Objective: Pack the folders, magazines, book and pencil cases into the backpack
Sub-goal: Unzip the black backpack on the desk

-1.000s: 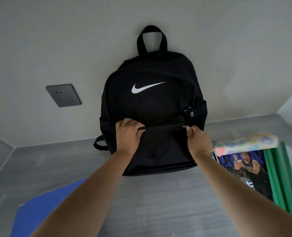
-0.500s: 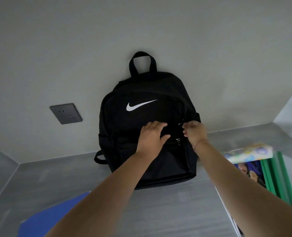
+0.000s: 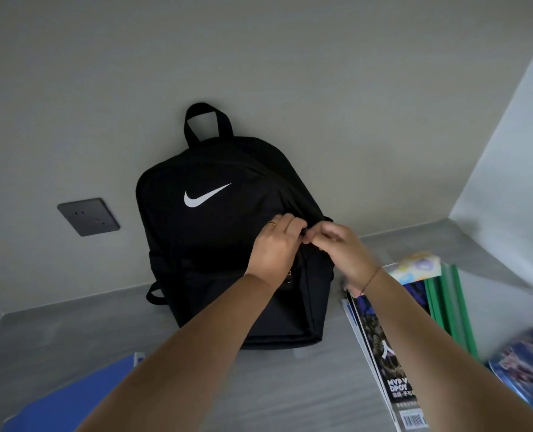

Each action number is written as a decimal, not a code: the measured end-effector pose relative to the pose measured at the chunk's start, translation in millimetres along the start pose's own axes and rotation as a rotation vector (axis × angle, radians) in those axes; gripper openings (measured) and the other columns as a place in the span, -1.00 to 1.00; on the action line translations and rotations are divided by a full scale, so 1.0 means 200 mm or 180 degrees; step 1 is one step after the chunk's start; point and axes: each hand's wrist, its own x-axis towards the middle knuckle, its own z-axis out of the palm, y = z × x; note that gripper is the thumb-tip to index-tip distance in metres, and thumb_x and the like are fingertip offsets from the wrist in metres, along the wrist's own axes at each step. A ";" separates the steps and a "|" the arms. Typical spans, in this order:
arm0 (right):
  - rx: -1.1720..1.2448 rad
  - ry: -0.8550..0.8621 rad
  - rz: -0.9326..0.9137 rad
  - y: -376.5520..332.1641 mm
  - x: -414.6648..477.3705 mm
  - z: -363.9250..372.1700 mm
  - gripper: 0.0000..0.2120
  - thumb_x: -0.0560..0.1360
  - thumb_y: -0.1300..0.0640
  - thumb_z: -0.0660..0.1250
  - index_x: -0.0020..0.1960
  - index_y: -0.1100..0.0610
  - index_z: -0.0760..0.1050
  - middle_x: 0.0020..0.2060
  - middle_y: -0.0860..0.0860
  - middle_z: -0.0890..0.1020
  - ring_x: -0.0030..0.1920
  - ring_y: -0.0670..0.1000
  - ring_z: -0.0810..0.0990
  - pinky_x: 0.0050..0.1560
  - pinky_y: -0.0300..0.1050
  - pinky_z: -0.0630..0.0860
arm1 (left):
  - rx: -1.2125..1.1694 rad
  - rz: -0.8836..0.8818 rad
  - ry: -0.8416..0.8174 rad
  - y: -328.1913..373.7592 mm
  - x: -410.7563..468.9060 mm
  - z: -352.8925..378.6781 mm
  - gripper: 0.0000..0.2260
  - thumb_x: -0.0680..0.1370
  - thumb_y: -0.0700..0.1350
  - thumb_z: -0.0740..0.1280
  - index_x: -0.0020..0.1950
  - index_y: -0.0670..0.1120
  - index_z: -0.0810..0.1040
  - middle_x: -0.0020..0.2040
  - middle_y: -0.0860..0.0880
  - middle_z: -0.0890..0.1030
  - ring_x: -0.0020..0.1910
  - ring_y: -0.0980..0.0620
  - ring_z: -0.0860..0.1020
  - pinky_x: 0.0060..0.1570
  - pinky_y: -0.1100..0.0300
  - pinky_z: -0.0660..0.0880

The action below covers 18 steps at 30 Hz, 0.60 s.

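The left hand (image 3: 274,244) grips the black fabric of the backpack (image 3: 209,232) with curled fingers. Touching its fingertips, the right hand (image 3: 340,247) pinches a small dark piece on the bag, too small to identify. The backpack stands upright against the wall (image 3: 352,104), and the grip sits on its right edge at mid-height. Magazines (image 3: 380,347) lie below and right of the grip, with green folders (image 3: 449,307) just beyond them. A blue folder (image 3: 72,400) lies well below and to the left.

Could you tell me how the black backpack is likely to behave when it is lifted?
The backpack looks like soft, flat-fronted fabric, so it probably sags and feels light. It seems to lean on the wall, so a sideways push may tip it.
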 end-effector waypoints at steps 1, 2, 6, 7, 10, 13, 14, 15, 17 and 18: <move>0.0074 -0.0045 0.0035 0.00 -0.02 -0.01 -0.80 0.48 0.24 0.31 -0.26 0.04 0.59 -0.25 -0.05 0.65 -0.16 -0.17 0.58 -0.05 -0.39 0.47 | 0.0030 0.0112 0.0041 0.00 0.00 -0.01 -0.92 0.38 -0.33 0.45 -0.18 -0.20 0.60 -0.25 -0.12 0.61 -0.26 -0.10 0.60 -0.15 0.07 0.61; 0.0166 -0.0039 0.0077 0.01 -0.04 -0.01 -0.80 0.49 0.23 0.30 -0.26 0.04 0.60 -0.24 -0.05 0.65 -0.13 -0.16 0.59 -0.01 -0.37 0.48 | 0.0078 0.0234 0.0064 0.01 0.01 -0.01 -0.92 0.38 -0.35 0.44 -0.21 -0.20 0.60 -0.27 -0.11 0.61 -0.28 -0.09 0.60 -0.20 0.09 0.60; 0.0210 0.0386 0.0128 0.03 -0.06 0.00 -0.77 0.59 0.16 0.16 -0.14 0.02 0.55 -0.14 -0.07 0.61 -0.12 -0.20 0.55 -0.06 -0.42 0.42 | 0.0141 0.0314 -0.0027 0.03 0.03 -0.03 -0.90 0.38 -0.36 0.45 -0.28 -0.21 0.58 -0.30 -0.12 0.59 -0.32 -0.08 0.57 -0.30 0.12 0.58; 0.0113 0.0512 0.0148 0.04 -0.06 0.01 -0.86 0.57 0.20 0.18 -0.03 0.05 0.50 -0.07 -0.02 0.56 -0.09 -0.15 0.52 -0.04 -0.37 0.41 | 0.0036 0.0144 -0.0054 0.04 0.03 -0.04 -0.92 0.42 -0.33 0.43 -0.26 -0.22 0.58 -0.28 -0.13 0.60 -0.30 -0.08 0.57 -0.29 0.12 0.58; -0.0545 0.0680 0.0123 0.06 -0.07 0.05 -0.52 0.44 0.26 0.37 0.29 0.08 0.31 0.13 0.01 0.34 -0.05 -0.10 0.45 -0.06 -0.38 0.42 | -0.0457 -0.0539 -0.0098 0.09 0.02 -0.04 -0.92 0.49 -0.24 0.38 -0.18 -0.23 0.58 -0.22 -0.12 0.60 -0.26 -0.04 0.56 -0.26 0.10 0.57; -0.0760 0.0910 0.0024 0.05 -0.06 0.10 -0.55 0.37 0.17 0.47 0.20 0.09 0.41 0.11 -0.02 0.32 -0.11 -0.17 0.43 -0.04 -0.39 0.41 | -0.0696 -0.0853 -0.0241 0.12 0.02 -0.05 -0.91 0.51 -0.19 0.37 -0.14 -0.21 0.58 -0.15 -0.08 0.59 -0.24 0.01 0.56 -0.21 0.08 0.58; -0.0775 0.0972 0.0000 0.05 -0.05 0.11 -0.65 0.37 0.17 0.46 0.11 0.08 0.45 0.08 -0.01 0.36 -0.15 -0.17 0.43 -0.07 -0.40 0.42 | -0.0762 -0.0924 -0.0259 0.12 0.02 -0.06 -0.91 0.51 -0.18 0.37 -0.13 -0.21 0.59 -0.14 -0.08 0.59 -0.23 0.01 0.57 -0.19 0.08 0.58; -0.0825 0.1024 -0.0023 0.05 -0.04 0.13 -0.74 0.38 0.16 0.45 0.02 0.09 0.47 0.03 0.00 0.39 -0.18 -0.17 0.43 -0.12 -0.44 0.40 | -0.0851 -0.1032 -0.0242 0.12 0.02 -0.08 -0.91 0.51 -0.18 0.37 -0.12 -0.20 0.60 -0.12 -0.07 0.59 -0.21 0.02 0.58 -0.17 0.09 0.58; -0.1013 0.1098 -0.0056 0.04 -0.02 0.14 -0.87 0.41 0.18 0.41 -0.10 0.10 0.47 -0.05 0.00 0.43 -0.22 -0.13 0.44 -0.24 -0.49 0.36 | -0.1002 -0.1340 -0.0017 0.12 0.04 -0.13 -0.92 0.50 -0.18 0.38 -0.13 -0.19 0.60 -0.12 -0.06 0.60 -0.22 0.06 0.57 -0.15 0.19 0.57; -0.1120 0.1107 -0.0031 0.05 -0.01 0.14 -0.89 0.42 0.20 0.39 -0.13 0.08 0.46 -0.08 -0.01 0.44 -0.22 -0.10 0.45 -0.27 -0.50 0.34 | -0.1051 -0.1525 0.0208 0.11 0.07 -0.16 -0.92 0.50 -0.17 0.39 -0.15 -0.18 0.61 -0.14 -0.06 0.60 -0.25 0.10 0.56 -0.16 0.31 0.54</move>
